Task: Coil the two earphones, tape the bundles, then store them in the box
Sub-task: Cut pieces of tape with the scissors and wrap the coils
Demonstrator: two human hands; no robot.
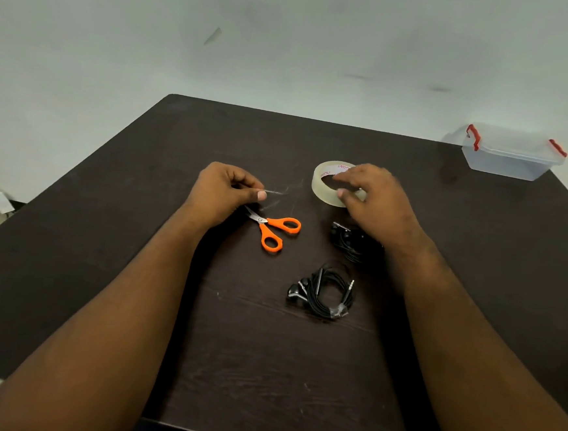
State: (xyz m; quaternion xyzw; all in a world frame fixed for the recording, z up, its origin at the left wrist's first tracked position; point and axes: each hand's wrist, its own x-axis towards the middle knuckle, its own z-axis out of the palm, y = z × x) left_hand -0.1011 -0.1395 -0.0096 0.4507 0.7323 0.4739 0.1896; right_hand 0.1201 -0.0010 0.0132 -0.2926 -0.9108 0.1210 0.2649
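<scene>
My left hand [225, 193] pinches a short strip of clear tape [279, 192] between thumb and forefinger, just above the scissors. My right hand [372, 202] rests over the clear tape roll [322, 184], thumb against its near rim and fingers over the top. One coiled black earphone [325, 293] lies near the middle of the table, with a bit of tape around its lower right. A second black earphone bundle [348, 242] lies partly hidden under my right wrist. The clear plastic box [511, 158] with red latches stands at the far right corner, lid on.
Orange-handled scissors [274, 230] lie shut below my left hand. The dark wooden table [101, 269] ends near the bottom of the view and at the back against a pale wall.
</scene>
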